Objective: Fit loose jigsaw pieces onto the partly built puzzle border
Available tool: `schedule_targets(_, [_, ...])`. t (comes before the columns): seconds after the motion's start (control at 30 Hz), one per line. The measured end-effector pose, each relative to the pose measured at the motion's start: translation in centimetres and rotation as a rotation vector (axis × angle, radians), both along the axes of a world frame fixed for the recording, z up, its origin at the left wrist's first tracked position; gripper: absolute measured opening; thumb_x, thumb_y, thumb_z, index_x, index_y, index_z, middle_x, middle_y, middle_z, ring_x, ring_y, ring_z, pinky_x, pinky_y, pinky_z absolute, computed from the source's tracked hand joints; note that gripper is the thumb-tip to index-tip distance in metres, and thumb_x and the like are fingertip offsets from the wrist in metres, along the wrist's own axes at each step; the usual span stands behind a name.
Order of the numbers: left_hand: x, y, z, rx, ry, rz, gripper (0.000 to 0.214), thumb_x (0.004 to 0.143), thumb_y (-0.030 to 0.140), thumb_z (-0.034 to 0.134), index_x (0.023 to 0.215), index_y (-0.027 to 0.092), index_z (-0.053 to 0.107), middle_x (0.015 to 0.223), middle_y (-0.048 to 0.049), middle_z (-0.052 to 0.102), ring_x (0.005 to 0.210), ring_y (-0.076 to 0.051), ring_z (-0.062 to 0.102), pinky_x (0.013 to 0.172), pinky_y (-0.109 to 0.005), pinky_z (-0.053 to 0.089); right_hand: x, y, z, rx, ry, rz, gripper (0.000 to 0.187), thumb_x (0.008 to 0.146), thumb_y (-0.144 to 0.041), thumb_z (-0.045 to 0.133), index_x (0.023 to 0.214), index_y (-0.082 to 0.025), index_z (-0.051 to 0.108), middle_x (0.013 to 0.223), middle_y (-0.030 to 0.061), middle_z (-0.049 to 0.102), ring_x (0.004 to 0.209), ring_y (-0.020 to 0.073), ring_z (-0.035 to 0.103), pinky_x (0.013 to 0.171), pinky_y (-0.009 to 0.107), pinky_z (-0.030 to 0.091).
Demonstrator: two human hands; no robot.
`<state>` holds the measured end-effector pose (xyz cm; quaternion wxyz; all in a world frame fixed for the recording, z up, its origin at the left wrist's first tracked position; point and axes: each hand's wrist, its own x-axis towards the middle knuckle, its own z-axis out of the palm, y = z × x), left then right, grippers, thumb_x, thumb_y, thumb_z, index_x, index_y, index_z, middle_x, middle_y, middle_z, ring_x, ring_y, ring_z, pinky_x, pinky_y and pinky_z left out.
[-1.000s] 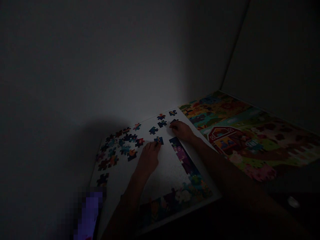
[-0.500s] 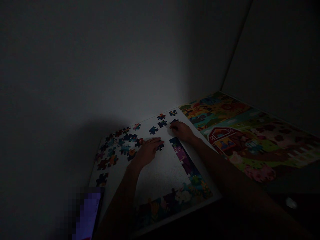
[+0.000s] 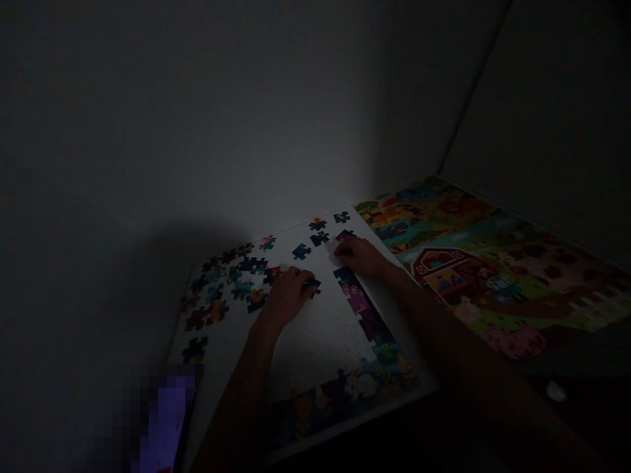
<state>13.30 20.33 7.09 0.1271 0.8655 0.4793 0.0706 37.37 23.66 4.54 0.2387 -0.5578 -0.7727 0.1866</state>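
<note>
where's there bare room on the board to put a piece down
The widest bare patch of white puzzle board lies between the left hand and the assembled border strip, above the bottom strip. A smaller one sits below the loose pieces, beside the left forearm. The board's left side is crowded with those pieces.

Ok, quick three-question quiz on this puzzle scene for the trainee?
1. Which hand has its fingers at the dark puzzle piece: the left hand or the right hand?
2. True or false: the red barn is printed on the white board.
3. On which side of the left hand is the big cluster of loose pieces?

Key: 1. Left hand. 2. False, it is on the picture sheet beside the board. 3. Its left.
</note>
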Motion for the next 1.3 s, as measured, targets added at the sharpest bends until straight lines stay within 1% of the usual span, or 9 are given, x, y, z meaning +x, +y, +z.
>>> schedule_targets(0.13, [-0.7,0.2,-0.7,-0.018,-0.079,0.042,0.023,0.097,0.03,0.049,0.11,0.02,0.066,0.109,-0.008,0.066,0.106,-0.025,0.062,0.096,-0.041,0.048,0.8,-0.1,0.2,-0.105,0.005,0.091,0.021,0.083,-0.019,0.06,0.098,-0.021,0.075,0.108,0.0071,0.073,0.101,0.0237,0.066,0.09,0.033,0.048])
schedule_targets(0.23, [-1.5,0.3,-1.0,-0.046,-0.149,0.034,0.031,0.1,0.028,0.039,0.114,0.022,0.066,0.113,-0.0062,0.068,0.108,-0.021,0.063,0.099,-0.038,0.047,1.6,-0.2,0.4,-0.183,0.012,0.154,0.021,0.085,-0.026,0.061,0.101,-0.022,0.074,0.108,0.0074,0.072,0.101,0.0241,0.065,0.091,0.034,0.048])
schedule_targets(0.3, [-2.1,0.2,-1.2,-0.085,-0.196,0.009,0.031,0.098,0.033,0.044,0.119,0.023,0.064,0.115,-0.0054,0.066,0.105,-0.02,0.064,0.096,-0.035,0.05,2.2,-0.3,0.5,-0.223,0.008,0.189,0.026,0.083,-0.033,0.065,0.105,-0.022,0.074,0.11,0.0082,0.07,0.105,0.0258,0.063,0.093,0.036,0.047])
schedule_targets(0.4, [-2.7,0.0,-1.4,-0.132,-0.235,-0.031,0.037,0.088,0.041,0.061,0.121,0.024,0.065,0.115,-0.0053,0.062,0.102,-0.02,0.064,0.09,-0.034,0.052,2.7,-0.6,0.7,-0.264,-0.007,0.237,0.039,0.078,-0.041,0.071,0.112,-0.024,0.071,0.118,0.0091,0.066,0.114,0.0296,0.057,0.1,0.042,0.043])
schedule_targets(0.53, [-2.8,-0.2,-1.3,-0.127,-0.227,-0.052,0.039,0.084,0.038,0.068,0.12,0.025,0.065,0.116,-0.0055,0.057,0.109,-0.022,0.059,0.099,-0.036,0.048,2.6,-1.0,1.2,-0.302,-0.027,0.253,0.047,0.074,-0.039,0.074,0.119,-0.025,0.068,0.125,0.009,0.062,0.119,0.0321,0.053,0.104,0.047,0.038])
schedule_targets(0.7, [-2.3,0.1,-1.2,-0.113,-0.233,-0.093,0.033,0.082,0.031,0.072,0.113,0.021,0.065,0.115,-0.0068,0.056,0.111,-0.023,0.056,0.101,-0.037,0.045,2.2,-1.2,1.7,-0.325,-0.072,0.251,0.045,0.074,-0.031,0.074,0.118,-0.026,0.068,0.122,0.0082,0.062,0.118,0.0319,0.052,0.105,0.047,0.036])
schedule_targets(0.83, [-1.2,0.1,-1.7,-0.09,-0.232,-0.104,0.03,0.082,0.03,0.073,0.108,0.022,0.062,0.113,-0.0058,0.059,0.111,-0.025,0.055,0.097,-0.041,0.045,2.2,-1.2,1.8,-0.332,-0.083,0.267,0.044,0.074,-0.028,0.073,0.117,-0.026,0.068,0.121,0.0082,0.062,0.118,0.0312,0.051,0.105,0.046,0.036])
schedule_targets(1.1, [2.2,-0.3,-2.8,0.03,-0.243,-0.016,0.035,0.082,0.035,0.074,0.111,0.022,0.059,0.11,-0.0054,0.06,0.106,-0.026,0.056,0.093,-0.042,0.043,2.2,-1.1,1.9,-0.34,-0.049,0.26,0.043,0.072,-0.031,0.075,0.114,-0.026,0.069,0.116,0.0078,0.063,0.115,0.0309,0.053,0.103,0.047,0.036])
schedule_targets(1.3, [2.6,-0.6,-2.9,0.066,-0.226,-0.026,0.032,0.087,0.038,0.067,0.116,0.026,0.06,0.113,-0.0048,0.059,0.109,-0.026,0.054,0.095,-0.043,0.042,2.4,-1.0,1.6,-0.339,-0.009,0.265,0.042,0.071,-0.031,0.075,0.112,-0.026,0.069,0.119,0.0065,0.063,0.117,0.0304,0.052,0.105,0.047,0.033])
